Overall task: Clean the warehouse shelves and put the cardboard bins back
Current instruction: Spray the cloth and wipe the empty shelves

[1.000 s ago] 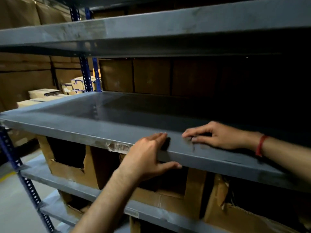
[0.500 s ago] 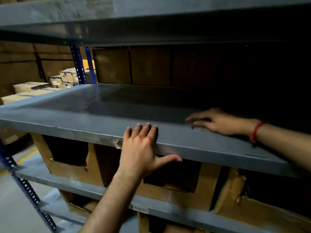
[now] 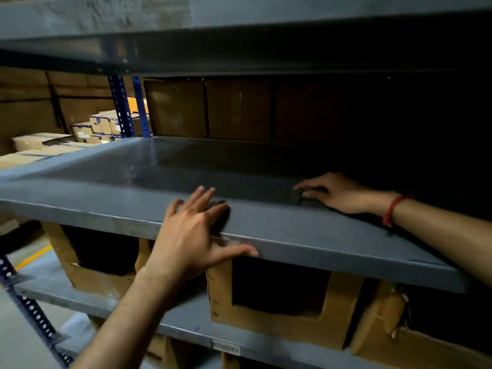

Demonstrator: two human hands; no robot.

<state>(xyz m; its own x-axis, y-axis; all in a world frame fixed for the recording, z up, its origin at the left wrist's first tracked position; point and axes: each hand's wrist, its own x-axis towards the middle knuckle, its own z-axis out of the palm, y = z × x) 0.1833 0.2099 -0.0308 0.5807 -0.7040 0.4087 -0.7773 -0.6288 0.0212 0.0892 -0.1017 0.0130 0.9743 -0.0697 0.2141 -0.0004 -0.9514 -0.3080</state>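
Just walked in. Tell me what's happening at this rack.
A person works at a grey metal shelf with both hands. The left hand rests spread on its front edge, thumb along the lip. The right hand lies flat farther in on the shelf top; whether it presses a cloth is too dark to tell. Cardboard bins sit on the level below.

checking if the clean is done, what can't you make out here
Head view:
Shelf back right: lost in shadow.
Right hand: fingers hide whether a cloth lies under it.
Bins below: insides dark.
Label: too blurred to read.
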